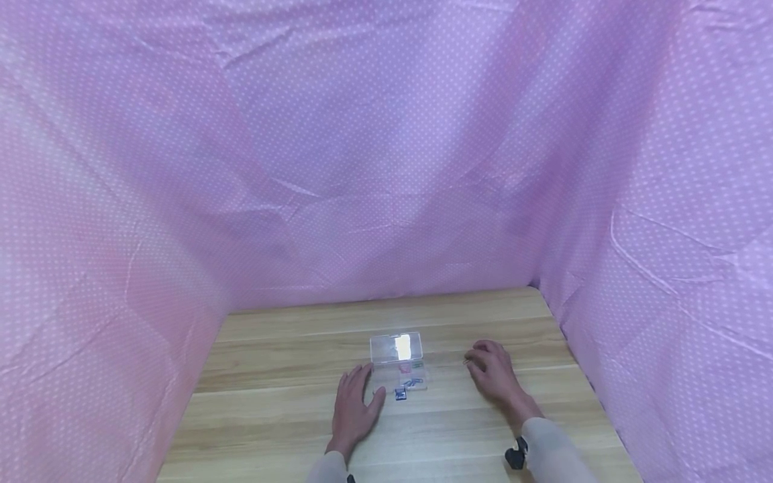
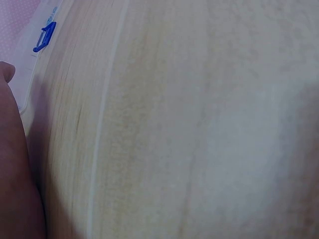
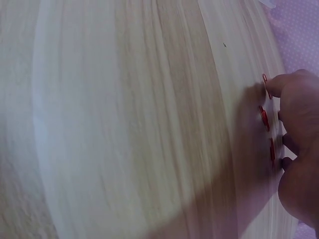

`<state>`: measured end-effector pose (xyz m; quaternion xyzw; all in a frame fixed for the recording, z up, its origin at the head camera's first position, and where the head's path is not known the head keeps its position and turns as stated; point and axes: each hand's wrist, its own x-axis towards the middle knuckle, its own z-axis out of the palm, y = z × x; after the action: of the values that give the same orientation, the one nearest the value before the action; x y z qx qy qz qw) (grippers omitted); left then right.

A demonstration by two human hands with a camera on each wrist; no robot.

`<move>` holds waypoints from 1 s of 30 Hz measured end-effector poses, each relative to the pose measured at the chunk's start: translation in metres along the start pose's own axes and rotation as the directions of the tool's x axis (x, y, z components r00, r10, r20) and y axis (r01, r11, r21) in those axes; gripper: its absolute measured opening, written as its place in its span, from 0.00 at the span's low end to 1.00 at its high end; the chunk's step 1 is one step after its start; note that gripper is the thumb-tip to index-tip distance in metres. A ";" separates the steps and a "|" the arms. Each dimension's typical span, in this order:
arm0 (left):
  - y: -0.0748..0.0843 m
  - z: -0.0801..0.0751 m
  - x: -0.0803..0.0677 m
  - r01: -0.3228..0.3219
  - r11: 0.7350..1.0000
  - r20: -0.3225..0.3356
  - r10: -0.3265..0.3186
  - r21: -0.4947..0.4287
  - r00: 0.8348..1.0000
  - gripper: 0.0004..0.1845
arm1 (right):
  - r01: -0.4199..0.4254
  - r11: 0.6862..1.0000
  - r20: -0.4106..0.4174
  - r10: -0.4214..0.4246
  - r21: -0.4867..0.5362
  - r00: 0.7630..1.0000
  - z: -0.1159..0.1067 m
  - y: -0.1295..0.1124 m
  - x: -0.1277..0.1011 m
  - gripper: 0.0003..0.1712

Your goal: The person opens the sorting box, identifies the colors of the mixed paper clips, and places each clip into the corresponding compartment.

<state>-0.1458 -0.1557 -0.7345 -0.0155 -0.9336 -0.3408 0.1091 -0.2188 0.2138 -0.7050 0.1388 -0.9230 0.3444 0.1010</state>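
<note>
A clear plastic box (image 1: 386,379) with its lid (image 1: 386,349) tipped back stands on the table; its blue latch (image 2: 45,37) faces the front. Blue paper clips (image 1: 413,382) lie in its front right compartment, with pink and green pieces (image 1: 405,368) behind them. My left hand (image 1: 355,406) rests at the box's left side, fingers extended, thumb by the front edge. Off to the right, my right hand (image 1: 496,372) pinches a red paper clip (image 3: 265,82) at its fingertips, close over the table. Two more red paper clips (image 3: 264,118) lie under that hand.
The wooden table (image 1: 272,376) reaches back to a pink dotted cloth (image 1: 362,168) that hangs behind and along both sides. A black band (image 1: 516,453) sits at the right wrist.
</note>
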 end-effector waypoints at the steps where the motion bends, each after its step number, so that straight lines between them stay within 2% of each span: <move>1: 0.000 0.000 0.000 0.000 1.000 0.001 0.000 -0.002 1.000 0.35 | 0.003 1.000 -0.003 -0.003 -0.004 1.000 0.000 0.000 0.000 0.09; 9: 0.001 -0.001 0.000 0.002 1.000 -0.003 -0.002 -0.005 1.000 0.35 | -0.056 0.998 0.034 0.055 0.007 0.998 0.001 -0.001 0.002 0.05; 20: 0.000 0.000 0.000 -0.003 1.000 -0.010 0.003 0.006 1.000 0.35 | -0.118 0.993 0.069 0.118 -0.013 0.991 0.003 -0.001 0.005 0.06; 30: 0.000 0.000 0.000 -0.004 1.000 -0.010 0.005 0.013 1.000 0.35 | -0.103 0.995 0.034 0.103 -0.017 0.994 0.003 -0.007 0.004 0.07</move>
<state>-0.1456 -0.1555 -0.7345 -0.0153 -0.9352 -0.3346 0.1145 -0.2203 0.2062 -0.7024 0.0964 -0.9331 0.3397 0.0678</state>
